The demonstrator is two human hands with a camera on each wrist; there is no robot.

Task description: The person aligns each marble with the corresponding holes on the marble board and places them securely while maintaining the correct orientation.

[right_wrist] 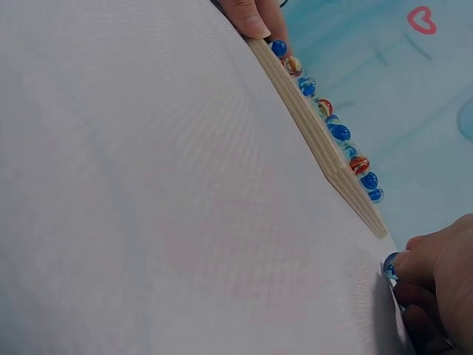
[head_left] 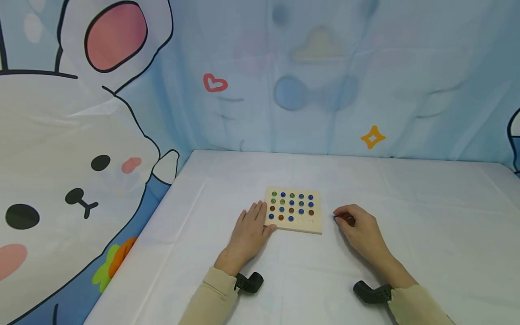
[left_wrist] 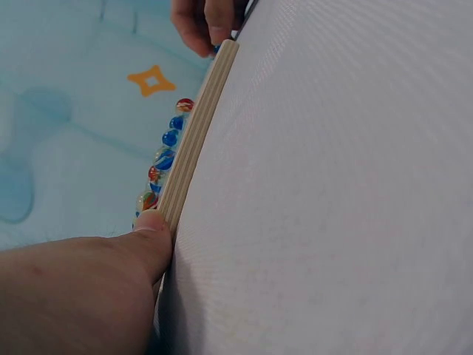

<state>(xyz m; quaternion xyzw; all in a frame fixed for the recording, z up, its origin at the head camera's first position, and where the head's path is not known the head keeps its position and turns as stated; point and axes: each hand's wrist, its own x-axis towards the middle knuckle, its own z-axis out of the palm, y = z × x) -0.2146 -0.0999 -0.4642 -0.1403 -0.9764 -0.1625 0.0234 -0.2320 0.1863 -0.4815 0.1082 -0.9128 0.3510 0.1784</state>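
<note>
A pale wooden board [head_left: 313, 227] lies on the white cloth, with rows of glass marbles [head_left: 291, 202] in blue, green and reddish brown set in its hollows. Two bare hollows show at the right end of its front row. My left hand [head_left: 248, 234] rests against the board's left side, fingers straight, with the thumb [left_wrist: 153, 222] at its front edge. To the right of the board and apart from it, my right hand [head_left: 361, 230] pinches a blue marble [right_wrist: 392, 266] between thumb and fingertips, low over the cloth. Its other fingers are curled.
A white cloth [head_left: 406, 189] covers the table. Behind it hangs a light blue printed curtain [head_left: 243, 122], and a large cartoon animal print [head_left: 81, 135] fills the left side. Each wrist wears a black device [head_left: 371, 292] below the hand.
</note>
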